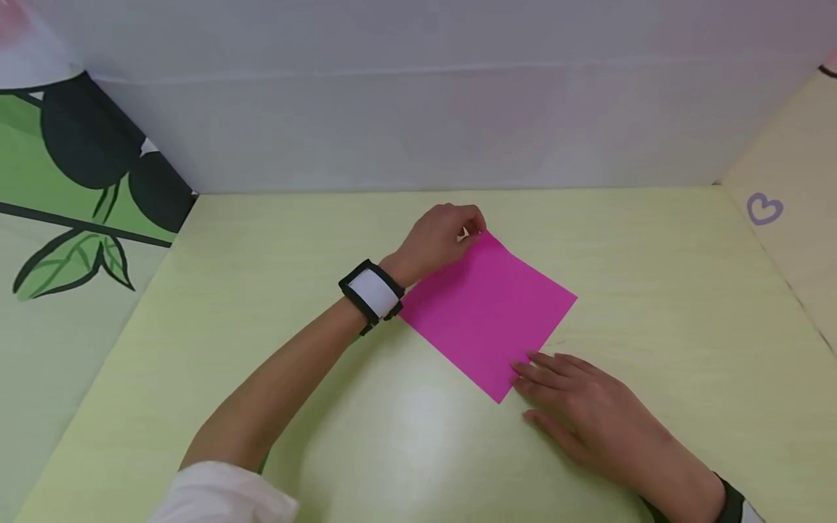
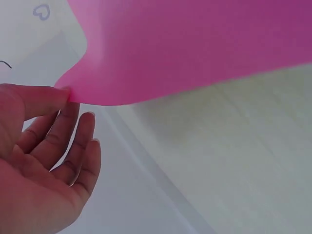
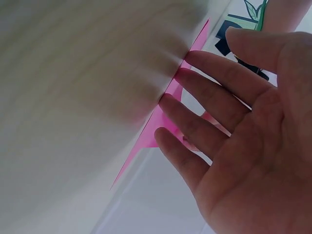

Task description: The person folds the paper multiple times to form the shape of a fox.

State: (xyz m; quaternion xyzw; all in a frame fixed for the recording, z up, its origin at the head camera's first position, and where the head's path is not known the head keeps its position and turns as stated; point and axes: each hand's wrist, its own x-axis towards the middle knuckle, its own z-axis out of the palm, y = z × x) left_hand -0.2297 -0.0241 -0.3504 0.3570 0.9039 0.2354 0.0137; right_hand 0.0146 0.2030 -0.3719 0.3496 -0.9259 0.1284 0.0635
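A square sheet of bright pink paper (image 1: 487, 312) lies turned like a diamond on the table. My left hand (image 1: 445, 236) pinches its far corner between thumb and finger. In the left wrist view, that corner of the pink paper (image 2: 170, 53) is lifted and bends in a curve, while the other fingers of the left hand (image 2: 44, 151) are loosely bent below it. With its fingers extended, my right hand (image 1: 588, 414) touches the paper's near right edge by the fingertips. The right wrist view shows the right hand (image 3: 243, 126) with fingers spread along the thin pink edge (image 3: 165, 114).
The pale yellow wooden table (image 1: 654, 290) meets a grey-white wall panel (image 1: 425, 131) at the back. A green and black leaf drawing (image 1: 78, 261) covers the left side panel. On the right panel is a purple heart (image 1: 764, 209).
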